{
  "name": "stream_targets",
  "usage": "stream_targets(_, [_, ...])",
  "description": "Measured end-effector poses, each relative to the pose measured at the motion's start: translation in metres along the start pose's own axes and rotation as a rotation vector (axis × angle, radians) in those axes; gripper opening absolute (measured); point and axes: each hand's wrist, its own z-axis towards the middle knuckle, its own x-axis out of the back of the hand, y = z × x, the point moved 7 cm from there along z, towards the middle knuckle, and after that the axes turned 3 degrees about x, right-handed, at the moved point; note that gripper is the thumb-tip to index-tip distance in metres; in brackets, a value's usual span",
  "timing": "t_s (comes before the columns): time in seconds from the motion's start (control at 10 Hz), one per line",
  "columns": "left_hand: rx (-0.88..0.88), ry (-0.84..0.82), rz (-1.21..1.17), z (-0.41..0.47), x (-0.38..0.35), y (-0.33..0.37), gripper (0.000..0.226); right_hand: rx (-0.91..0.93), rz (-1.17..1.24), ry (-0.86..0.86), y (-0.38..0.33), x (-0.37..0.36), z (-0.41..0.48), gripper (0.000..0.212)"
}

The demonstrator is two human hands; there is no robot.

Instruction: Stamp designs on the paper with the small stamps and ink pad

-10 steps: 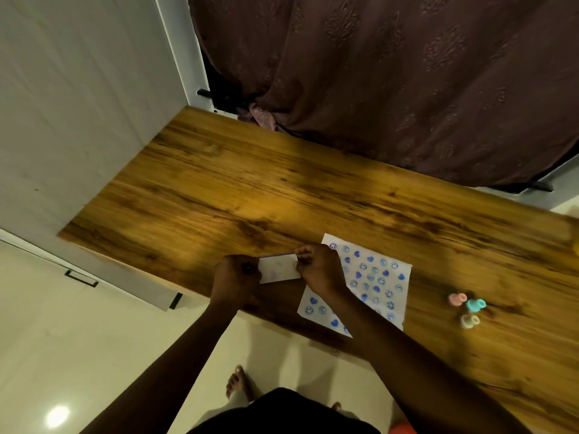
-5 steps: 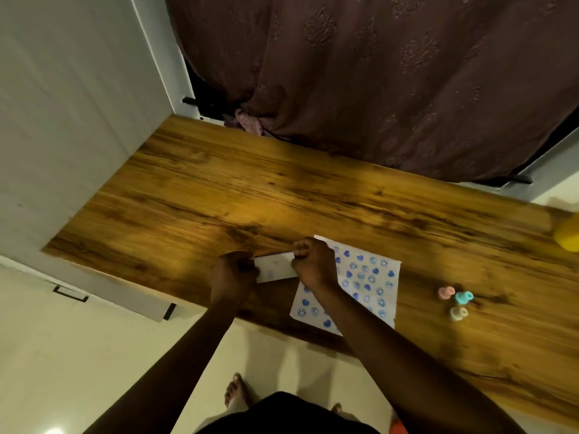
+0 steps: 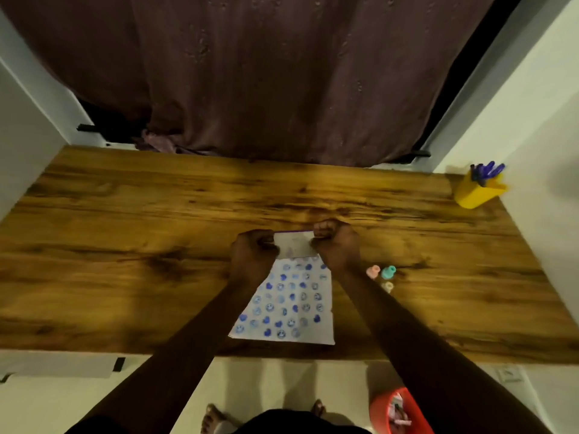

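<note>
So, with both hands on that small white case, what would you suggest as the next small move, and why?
Probably set the case down beside the paper. Both hands, left and right, grip it, the stamps lie untouched, and the sheet already looks full.

We are seeing a white paper (image 3: 289, 303) lying flat at the table's (image 3: 125, 245) near edge, covered in rows of blue stamped hearts and faces. Beyond its far end, a small white ink pad (image 3: 294, 247) is sitting between both hands. Three small stamps, pink (image 3: 372, 272), teal (image 3: 388, 272) and cream (image 3: 388, 286), are clustering just right of the paper.
</note>
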Motion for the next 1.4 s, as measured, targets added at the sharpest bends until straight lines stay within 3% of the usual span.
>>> stream_targets(0.2, [-0.005, -0.099, -0.01, 0.012, -0.084, 0.036, 0.035, -0.037, -0.054, 0.134, 0.038, 0.069, 0.036, 0.014])
stream_targets(0.5, [0.038, -0.14, 0.071, 0.027, -0.158, 0.038, 0.033, -0.175, -0.105, 0.149, 0.083, 0.112, 0.059, 0.026])
stream_targets(1.0, [0.006, -0.15, 0.153, 0.034, -0.181, 0.028, 0.037, -0.227, -0.135, 0.097, 0.109, 0.109, 0.071, 0.03])
stream_targets(1.3, [-0.022, -0.132, 0.138, 0.034, -0.164, 0.042, 0.021, -0.19, -0.126, 0.112, 0.1, 0.11, 0.066, 0.024])
stream_targets(1.4, [-0.077, -0.12, 0.075, 0.033, -0.145, 0.057, 0.037, -0.135, -0.203, 0.156, 0.081, 0.112, 0.06, 0.023])
